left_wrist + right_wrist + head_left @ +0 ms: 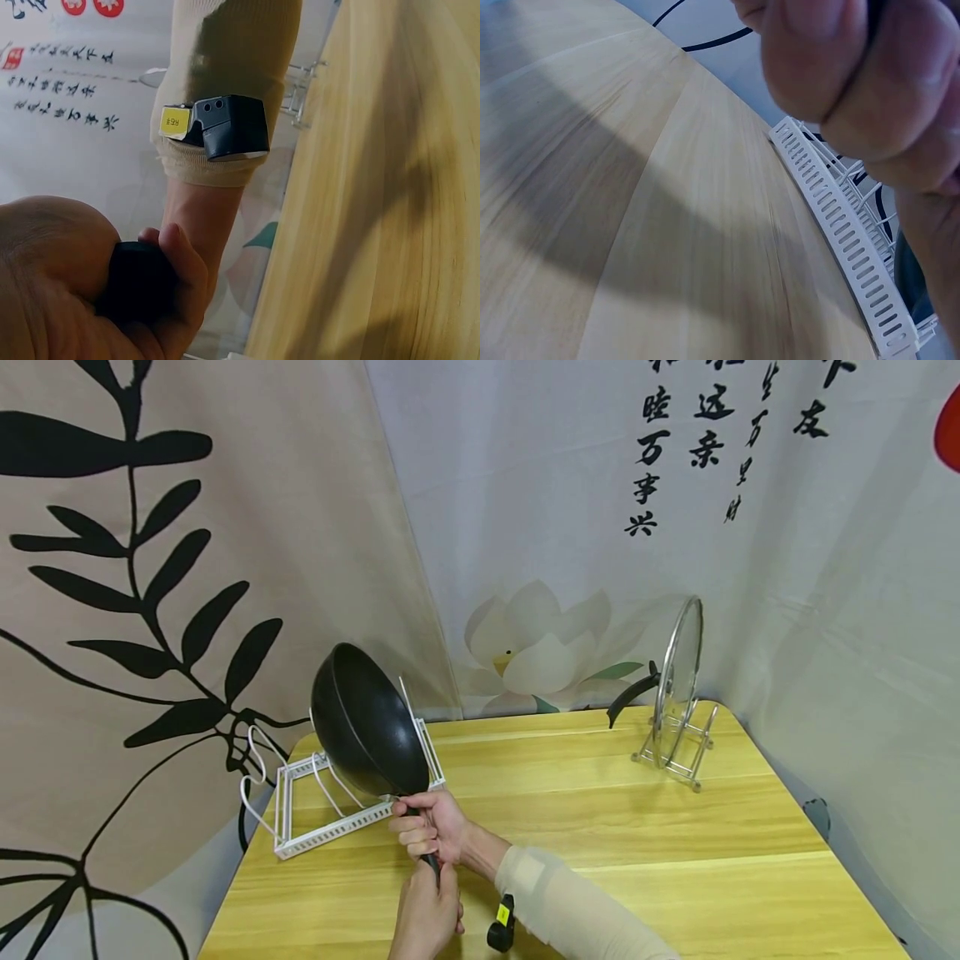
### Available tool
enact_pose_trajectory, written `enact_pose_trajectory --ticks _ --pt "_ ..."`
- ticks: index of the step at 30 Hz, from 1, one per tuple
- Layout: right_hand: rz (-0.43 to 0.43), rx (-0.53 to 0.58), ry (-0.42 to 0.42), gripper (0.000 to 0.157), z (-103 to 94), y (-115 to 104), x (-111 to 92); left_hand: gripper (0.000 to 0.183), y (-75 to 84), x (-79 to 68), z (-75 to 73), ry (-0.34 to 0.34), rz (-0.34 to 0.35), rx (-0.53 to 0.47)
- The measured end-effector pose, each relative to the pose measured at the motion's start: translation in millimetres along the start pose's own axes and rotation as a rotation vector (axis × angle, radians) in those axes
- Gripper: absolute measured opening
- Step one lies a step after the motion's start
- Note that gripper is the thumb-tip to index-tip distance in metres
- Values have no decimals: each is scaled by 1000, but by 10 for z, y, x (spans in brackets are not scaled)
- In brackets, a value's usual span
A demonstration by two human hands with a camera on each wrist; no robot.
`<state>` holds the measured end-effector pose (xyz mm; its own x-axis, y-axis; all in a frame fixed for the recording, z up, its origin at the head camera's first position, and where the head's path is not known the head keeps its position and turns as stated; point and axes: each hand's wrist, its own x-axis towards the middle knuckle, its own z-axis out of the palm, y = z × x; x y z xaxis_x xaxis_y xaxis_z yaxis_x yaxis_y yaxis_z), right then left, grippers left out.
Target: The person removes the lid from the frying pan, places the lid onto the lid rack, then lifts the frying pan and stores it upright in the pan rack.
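A black wok (367,718) stands tilted over the white dish rack (330,839), its round side facing right and its handle pointing toward me. My right hand (435,828) grips the handle close to the wok's body. Lower down, my left hand (426,906) holds the end of the same handle. In the left wrist view the black handle end (139,283) shows inside my curled left hand (60,292). The right wrist view has my right hand's curled fingers (885,97) above the slotted side of the rack (840,225). The handle is mostly hidden by my hands.
At the back right of the wooden table (570,802), a glass lid (678,681) with a metal rim and black handle (632,697) stands upright in a small wire stand (686,768). A printed cloth (540,485) hangs behind the table.
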<state>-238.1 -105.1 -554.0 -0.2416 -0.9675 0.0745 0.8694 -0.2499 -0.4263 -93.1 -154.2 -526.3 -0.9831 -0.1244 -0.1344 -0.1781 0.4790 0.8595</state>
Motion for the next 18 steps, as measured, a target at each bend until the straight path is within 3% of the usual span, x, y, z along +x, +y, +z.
enact_pose_trajectory --ticks 18 --pt "35 -73 104 27 0 -39 32 28 -40 50 -8 1 -3 -18"
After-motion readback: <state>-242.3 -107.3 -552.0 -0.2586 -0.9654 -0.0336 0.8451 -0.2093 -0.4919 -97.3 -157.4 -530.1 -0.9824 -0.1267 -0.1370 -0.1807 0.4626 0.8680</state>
